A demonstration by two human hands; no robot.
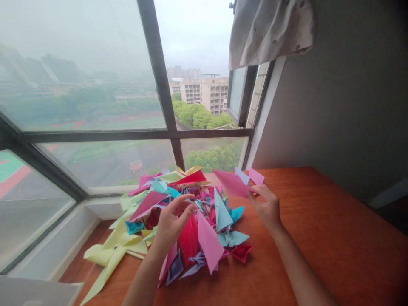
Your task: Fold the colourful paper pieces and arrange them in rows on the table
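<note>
My right hand (267,207) pinches the end of a pink paper plane (232,183), held up over the right side of a heap of folded paper. My left hand (174,219) is over the front left of the heap, its fingers curved and apart, with nothing seen between them. Close to it are another pink paper plane (209,244), a red folded paper (188,240) and a light blue paper plane (222,211). A yellow paper pinwheel (119,250) lies at the left, partly past the table's edge. Much of the heap's middle is hidden under other pieces.
The heap rests on a reddish-brown wooden table (325,229). At its back, a blue folded paper (242,175) and a pink one (256,176) lie apart from the heap. A window frame (127,136) stands behind, and a spotted cloth (270,34) hangs above right.
</note>
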